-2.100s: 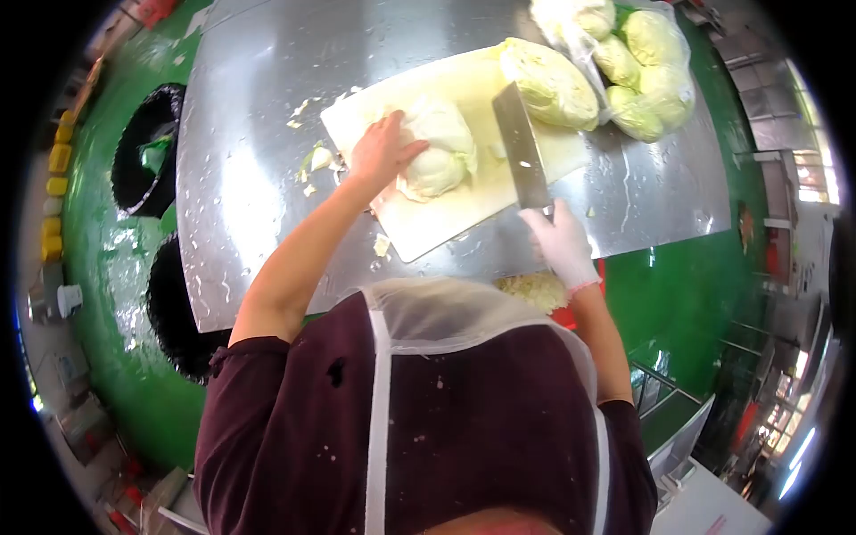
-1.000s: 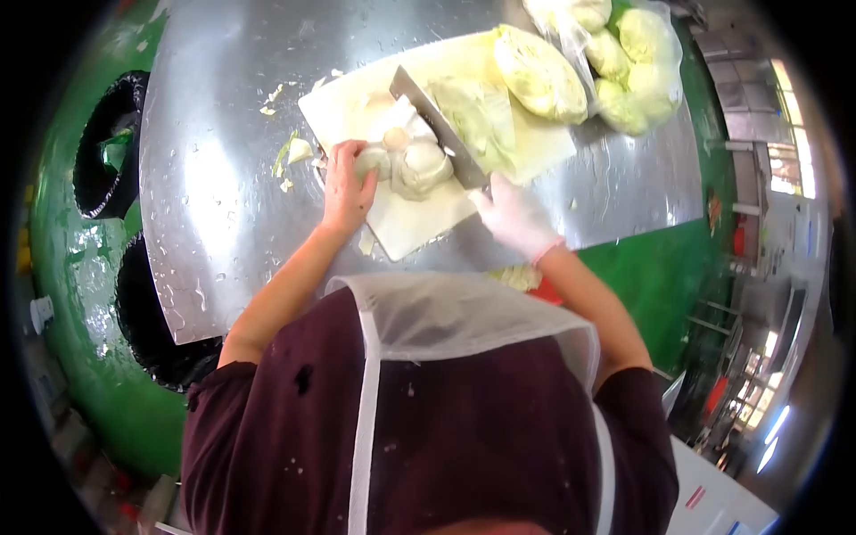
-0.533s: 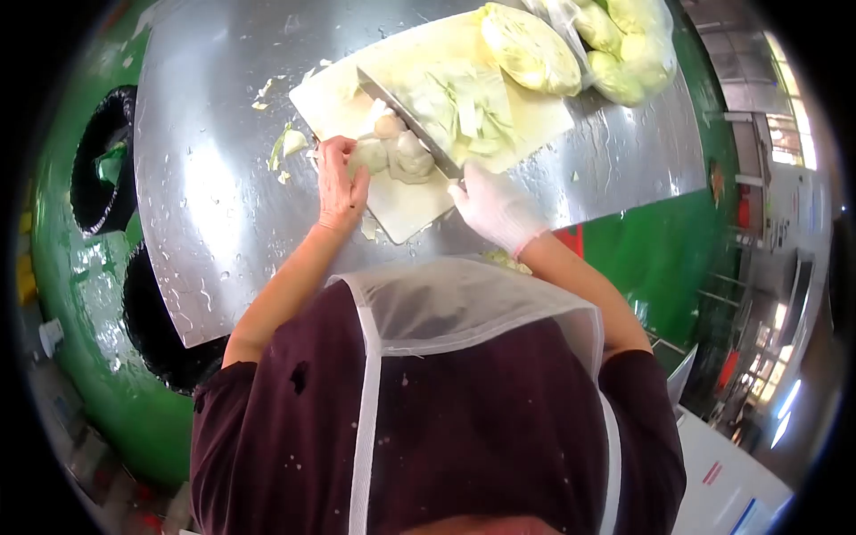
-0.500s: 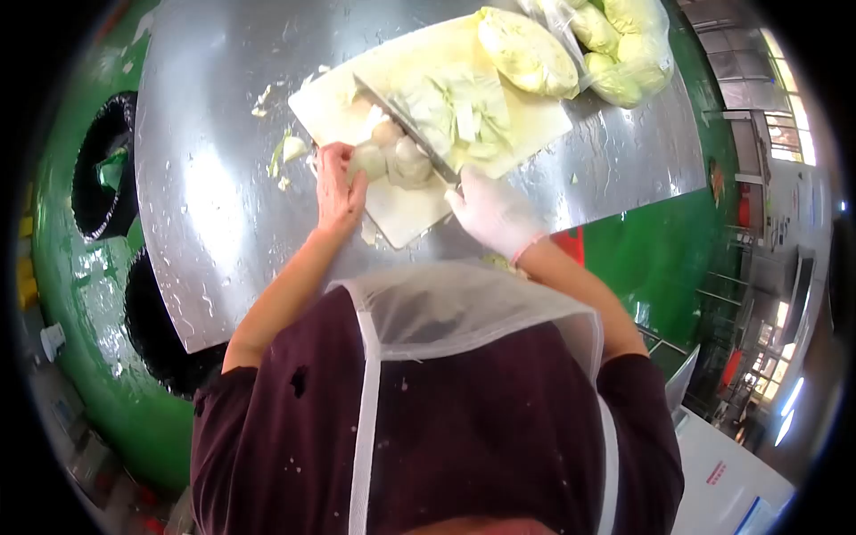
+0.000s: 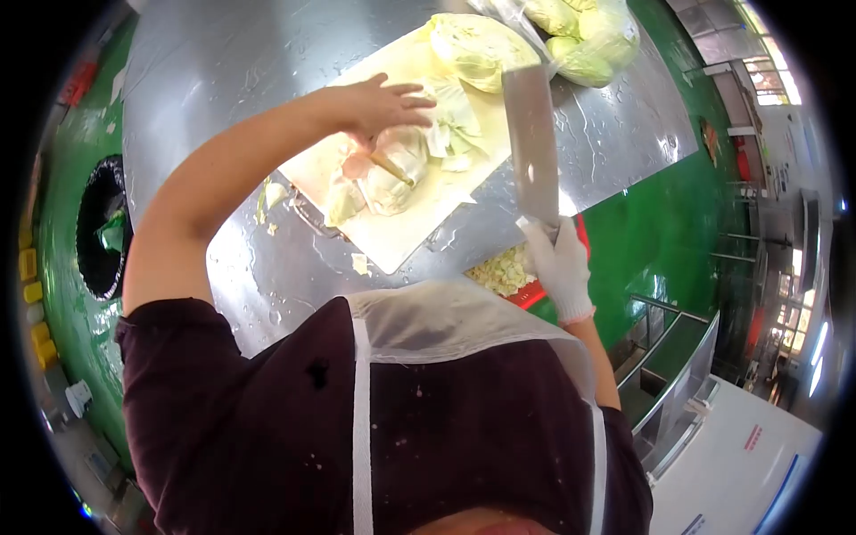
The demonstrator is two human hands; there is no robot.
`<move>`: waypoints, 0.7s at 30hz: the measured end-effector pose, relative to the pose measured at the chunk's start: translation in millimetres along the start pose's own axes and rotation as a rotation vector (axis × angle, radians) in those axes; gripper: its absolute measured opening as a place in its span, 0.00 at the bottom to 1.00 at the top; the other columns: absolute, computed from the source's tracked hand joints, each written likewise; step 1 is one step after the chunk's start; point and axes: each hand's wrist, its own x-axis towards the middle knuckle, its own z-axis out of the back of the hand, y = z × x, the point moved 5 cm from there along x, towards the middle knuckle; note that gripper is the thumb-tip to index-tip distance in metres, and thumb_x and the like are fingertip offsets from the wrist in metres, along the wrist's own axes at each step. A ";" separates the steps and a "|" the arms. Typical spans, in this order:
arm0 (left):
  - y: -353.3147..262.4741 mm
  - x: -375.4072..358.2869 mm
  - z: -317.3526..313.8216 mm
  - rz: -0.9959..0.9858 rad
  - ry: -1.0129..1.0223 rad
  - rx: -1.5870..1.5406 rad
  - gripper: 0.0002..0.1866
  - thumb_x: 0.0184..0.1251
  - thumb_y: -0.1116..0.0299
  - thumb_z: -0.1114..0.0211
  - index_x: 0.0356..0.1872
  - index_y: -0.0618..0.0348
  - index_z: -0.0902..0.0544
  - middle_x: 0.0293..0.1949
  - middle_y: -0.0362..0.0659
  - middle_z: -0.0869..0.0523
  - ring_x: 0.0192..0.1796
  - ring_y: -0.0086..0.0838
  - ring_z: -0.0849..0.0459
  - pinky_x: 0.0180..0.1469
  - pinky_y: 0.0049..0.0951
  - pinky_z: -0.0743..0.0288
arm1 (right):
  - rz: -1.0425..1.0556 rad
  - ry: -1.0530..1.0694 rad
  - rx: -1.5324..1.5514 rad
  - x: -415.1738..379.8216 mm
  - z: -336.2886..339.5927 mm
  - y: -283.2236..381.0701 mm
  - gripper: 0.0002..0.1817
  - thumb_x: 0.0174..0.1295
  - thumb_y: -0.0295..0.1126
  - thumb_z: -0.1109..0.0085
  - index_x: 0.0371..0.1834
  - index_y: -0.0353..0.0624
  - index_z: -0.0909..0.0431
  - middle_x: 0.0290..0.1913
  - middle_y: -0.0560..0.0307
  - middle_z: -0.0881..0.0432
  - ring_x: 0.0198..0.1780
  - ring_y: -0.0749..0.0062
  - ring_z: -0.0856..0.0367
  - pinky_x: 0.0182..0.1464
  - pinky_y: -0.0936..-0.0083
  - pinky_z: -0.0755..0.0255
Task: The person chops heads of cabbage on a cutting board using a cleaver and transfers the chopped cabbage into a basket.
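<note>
My right hand [image 5: 560,267], in a white glove, grips the handle of a cleaver [image 5: 531,134]. The cleaver's broad blade is raised off to the right of the cutting board [image 5: 392,245]. My left hand [image 5: 388,105] is bare and reaches over the board with its fingers spread, holding nothing. Just below it lie cut pieces of cabbage [image 5: 385,189] with pale core ends showing. Sliced cabbage leaves [image 5: 456,125] rest to the right of my fingers. At the board's far end sits a large cabbage [image 5: 477,49].
A clear plastic bag of cabbages [image 5: 584,40] lies at the back right of the metal table [image 5: 624,147]. Beneath the near table edge is a red crate [image 5: 530,294] with chopped cabbage [image 5: 506,270]. Cabbage scraps [image 5: 275,194] lie left of the board. A black-lined bin [image 5: 96,232] stands at left.
The cleaver has come up off the cabbage and swung right with my right hand. My left hand has let go of the cabbage pieces and moved up over the board.
</note>
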 end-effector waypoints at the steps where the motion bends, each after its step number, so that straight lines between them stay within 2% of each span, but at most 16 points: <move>1: -2.2 7.7 -5.6 -0.063 0.057 0.081 0.56 0.37 0.64 0.18 0.73 0.38 0.39 0.79 0.36 0.50 0.80 0.36 0.53 0.74 0.61 0.45 | 0.081 0.001 -0.097 -6.5 3.2 -4.5 0.20 0.62 0.39 0.35 0.48 0.33 0.25 0.31 0.54 0.17 0.28 0.78 0.19 0.31 0.76 0.26; 4: -6.2 17.9 -17.6 -0.099 0.115 0.204 0.60 0.35 0.63 0.17 0.75 0.36 0.43 0.79 0.36 0.52 0.80 0.36 0.54 0.75 0.59 0.45 | 0.050 -0.018 -0.166 -19.8 3.1 -23.9 0.21 0.63 0.39 0.36 0.51 0.34 0.25 0.31 0.53 0.16 0.27 0.77 0.20 0.32 0.76 0.26; 5: -2.1 23.9 -23.4 -0.114 0.125 0.212 0.65 0.32 0.61 0.15 0.76 0.34 0.49 0.80 0.35 0.55 0.80 0.36 0.55 0.77 0.59 0.49 | -0.019 0.043 -0.164 -20.2 -1.2 -34.3 0.24 0.63 0.38 0.36 0.57 0.35 0.27 0.31 0.55 0.17 0.27 0.78 0.21 0.31 0.76 0.25; 8: 4.8 37.4 -21.6 -0.257 -0.002 0.271 0.71 0.27 0.52 0.14 0.77 0.34 0.53 0.80 0.36 0.56 0.81 0.34 0.57 0.79 0.54 0.57 | -0.191 0.056 -0.054 -27.8 -5.1 -45.0 0.25 0.62 0.48 0.37 0.50 0.36 0.24 0.36 0.44 0.17 0.39 0.48 0.17 0.44 0.59 0.25; 11: 2.5 48.6 -11.0 -0.354 0.034 0.342 0.74 0.24 0.47 0.15 0.78 0.36 0.57 0.80 0.40 0.59 0.81 0.35 0.59 0.80 0.54 0.62 | -0.216 0.064 -0.041 -23.8 -6.6 -56.0 0.26 0.62 0.48 0.38 0.52 0.37 0.25 0.37 0.44 0.17 0.40 0.48 0.17 0.45 0.60 0.25; 14: -2.1 57.9 12.1 -0.293 0.167 0.260 0.78 0.18 0.44 0.14 0.78 0.38 0.57 0.80 0.44 0.60 0.81 0.36 0.61 0.79 0.56 0.64 | -0.235 0.070 -0.029 -18.4 -0.6 -53.8 0.26 0.62 0.48 0.38 0.54 0.38 0.25 0.37 0.44 0.16 0.40 0.49 0.17 0.45 0.61 0.25; 15: -6.4 61.8 18.2 -0.336 0.159 0.225 0.78 0.19 0.40 0.16 0.78 0.40 0.57 0.80 0.45 0.60 0.81 0.37 0.61 0.79 0.57 0.64 | -0.249 0.075 -0.031 -16.2 1.4 -53.2 0.26 0.62 0.48 0.38 0.54 0.38 0.25 0.37 0.44 0.16 0.40 0.49 0.17 0.45 0.61 0.25; 17: -15.1 70.1 26.1 -0.423 0.146 0.148 0.78 0.21 0.32 0.20 0.78 0.43 0.58 0.80 0.48 0.60 0.81 0.38 0.61 0.78 0.58 0.64 | -0.199 0.037 0.022 -12.9 -0.3 -65.1 0.26 0.64 0.40 0.37 0.58 0.34 0.29 0.35 0.51 0.18 0.33 0.68 0.18 0.34 0.72 0.22; 18: -18.5 78.6 29.1 -0.453 0.126 0.136 0.76 0.25 0.28 0.25 0.78 0.45 0.58 0.80 0.47 0.59 0.81 0.39 0.61 0.78 0.58 0.64 | -0.173 0.021 0.049 -12.0 -1.0 -69.5 0.26 0.64 0.36 0.37 0.60 0.32 0.31 0.34 0.54 0.19 0.30 0.78 0.19 0.29 0.77 0.20; 20: -22.8 102.2 29.1 -0.509 0.087 0.107 0.73 0.32 0.20 0.33 0.79 0.49 0.58 0.80 0.47 0.58 0.81 0.40 0.60 0.78 0.59 0.63 | -0.213 0.035 0.113 -11.5 -2.4 -75.9 0.24 0.64 0.36 0.37 0.58 0.32 0.30 0.35 0.54 0.19 0.30 0.77 0.19 0.29 0.77 0.19; 21: -21.0 118.5 21.9 -0.498 0.037 0.065 0.71 0.38 0.13 0.46 0.78 0.53 0.55 0.79 0.48 0.55 0.80 0.41 0.57 0.77 0.59 0.61 | -0.234 0.042 0.149 -10.9 -5.3 -78.6 0.23 0.65 0.36 0.37 0.57 0.32 0.30 0.36 0.54 0.19 0.31 0.77 0.19 0.29 0.76 0.19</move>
